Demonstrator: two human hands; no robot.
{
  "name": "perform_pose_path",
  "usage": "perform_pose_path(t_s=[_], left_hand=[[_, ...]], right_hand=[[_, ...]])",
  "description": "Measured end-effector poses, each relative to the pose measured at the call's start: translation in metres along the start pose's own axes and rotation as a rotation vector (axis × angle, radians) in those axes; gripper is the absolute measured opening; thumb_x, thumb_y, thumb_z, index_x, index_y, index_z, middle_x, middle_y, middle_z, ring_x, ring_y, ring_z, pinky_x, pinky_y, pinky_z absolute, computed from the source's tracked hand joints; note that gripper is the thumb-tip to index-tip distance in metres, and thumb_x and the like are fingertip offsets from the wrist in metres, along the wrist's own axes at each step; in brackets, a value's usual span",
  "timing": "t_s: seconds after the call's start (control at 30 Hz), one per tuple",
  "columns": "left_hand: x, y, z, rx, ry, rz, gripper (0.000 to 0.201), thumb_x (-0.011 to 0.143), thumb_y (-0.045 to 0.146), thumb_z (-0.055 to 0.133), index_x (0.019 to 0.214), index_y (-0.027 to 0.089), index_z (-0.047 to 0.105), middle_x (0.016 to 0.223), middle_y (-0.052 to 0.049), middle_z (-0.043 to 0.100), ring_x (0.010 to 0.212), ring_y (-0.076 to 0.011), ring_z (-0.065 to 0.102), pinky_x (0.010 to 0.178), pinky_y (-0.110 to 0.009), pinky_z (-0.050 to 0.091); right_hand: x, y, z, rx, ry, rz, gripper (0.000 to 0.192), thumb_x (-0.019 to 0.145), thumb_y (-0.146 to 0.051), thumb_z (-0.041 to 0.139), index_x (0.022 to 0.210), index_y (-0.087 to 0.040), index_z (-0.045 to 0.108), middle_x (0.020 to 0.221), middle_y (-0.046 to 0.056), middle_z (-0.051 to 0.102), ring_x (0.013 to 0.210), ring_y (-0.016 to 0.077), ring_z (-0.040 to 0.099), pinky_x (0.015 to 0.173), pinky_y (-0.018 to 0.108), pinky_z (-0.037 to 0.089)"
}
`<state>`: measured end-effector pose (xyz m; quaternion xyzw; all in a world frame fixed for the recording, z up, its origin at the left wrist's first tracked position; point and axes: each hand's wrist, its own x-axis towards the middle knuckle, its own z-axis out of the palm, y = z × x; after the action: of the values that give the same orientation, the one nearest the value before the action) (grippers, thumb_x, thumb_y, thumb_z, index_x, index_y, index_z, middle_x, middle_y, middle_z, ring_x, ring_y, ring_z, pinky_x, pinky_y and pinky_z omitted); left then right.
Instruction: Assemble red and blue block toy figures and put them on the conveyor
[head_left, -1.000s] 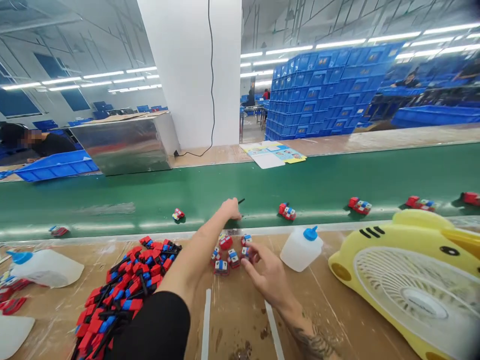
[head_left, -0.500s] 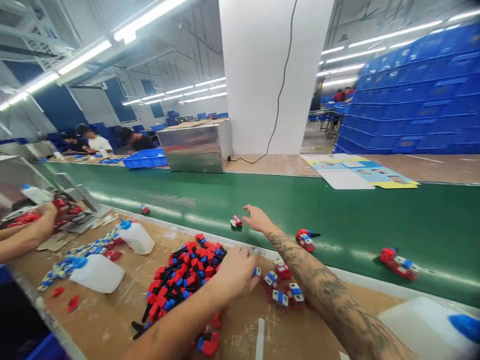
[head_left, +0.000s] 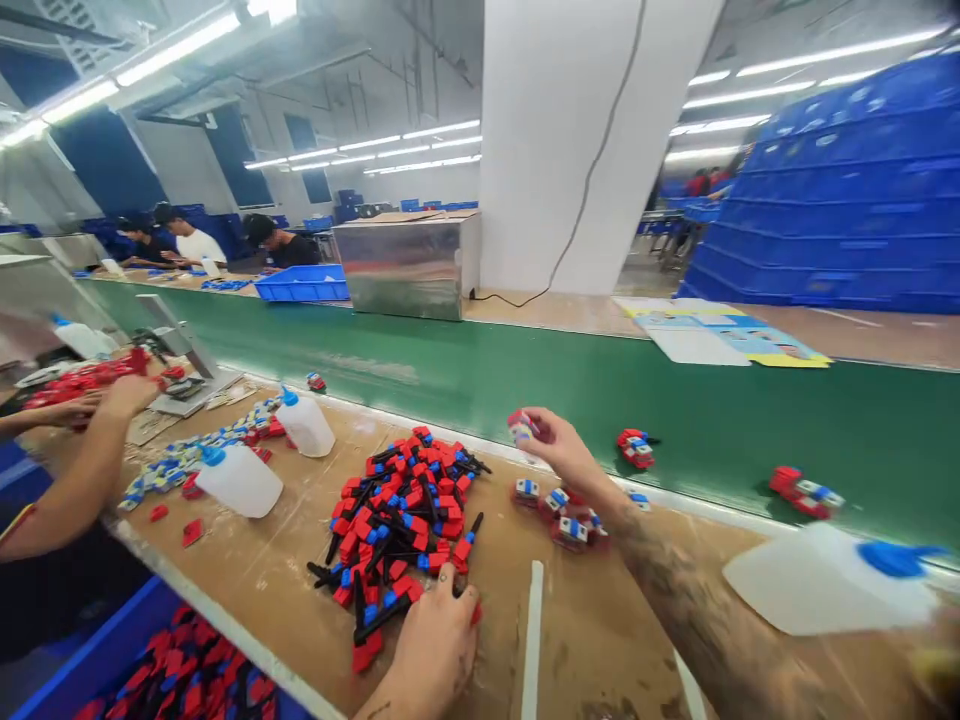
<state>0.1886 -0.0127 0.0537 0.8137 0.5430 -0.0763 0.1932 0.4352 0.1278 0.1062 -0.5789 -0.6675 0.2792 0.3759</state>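
My right hand [head_left: 562, 448] pinches a small red, white and blue toy part [head_left: 520, 428] above the near edge of the green belt. Below it, a cluster of similar red toy parts with white and blue tops [head_left: 571, 532] lies on the brown table. My left hand [head_left: 439, 635] is at the near end of a heap of red, blue and black plastic pieces [head_left: 412, 500]. Its fingers are curled around a red plastic piece [head_left: 477, 612], mostly hidden by the hand.
Along the green conveyor belt [head_left: 465, 365] lie assembled toy pieces [head_left: 637, 448]. White squeeze bottles with blue caps [head_left: 238, 482] stand left, and another bottle [head_left: 795, 580] lies right. A co-worker's arm [head_left: 112, 420] works at far left. A blue bin [head_left: 97, 665] sits below the table edge.
My right hand has taken the small toy part off the belt and lifted it towards me. My left hand has moved from beside the cluster to the heap's near end. The view has shifted.
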Motion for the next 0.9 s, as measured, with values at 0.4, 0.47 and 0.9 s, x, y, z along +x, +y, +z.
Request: perform_pose_path(t_s=[0.4,0.47,0.9], left_hand=[[-0.011,-0.040,0.039,-0.324,0.184,0.190,0.062,0.074,0.014,0.056,0.135,0.023,0.057,0.127,-0.011,0.060,0.121,-0.0283,0.057,0.103,-0.039,0.045],[-0.007,-0.034,0.024,-0.411,0.173,0.153,0.066,0.070,0.016,0.059,0.136,0.019,0.053,0.133,-0.012,0.058,0.126,-0.0287,0.053,0.106,-0.038,0.041],[-0.020,0.048,0.021,-1.775,-0.173,0.053,0.042,0.074,0.036,0.082,0.108,0.014,0.070,0.110,-0.014,0.069,0.111,-0.0285,0.064,0.084,-0.031,0.054]], right_hand=[[-0.263,0.014,-0.015,1.126,0.189,0.137,0.068,0.057,-0.047,0.090,0.118,-0.027,0.070,0.101,0.006,0.069,0.088,0.0232,0.062,0.078,0.032,0.048],[-0.277,0.021,-0.010,1.138,0.228,0.177,0.068,0.057,-0.047,0.090,0.118,-0.028,0.069,0.104,0.007,0.069,0.091,0.0245,0.062,0.081,0.033,0.048],[-0.363,0.064,0.002,1.174,0.434,0.395,0.059,0.065,-0.045,0.086,0.118,-0.029,0.068,0.114,0.009,0.069,0.105,0.0292,0.061,0.099,0.044,0.043]])
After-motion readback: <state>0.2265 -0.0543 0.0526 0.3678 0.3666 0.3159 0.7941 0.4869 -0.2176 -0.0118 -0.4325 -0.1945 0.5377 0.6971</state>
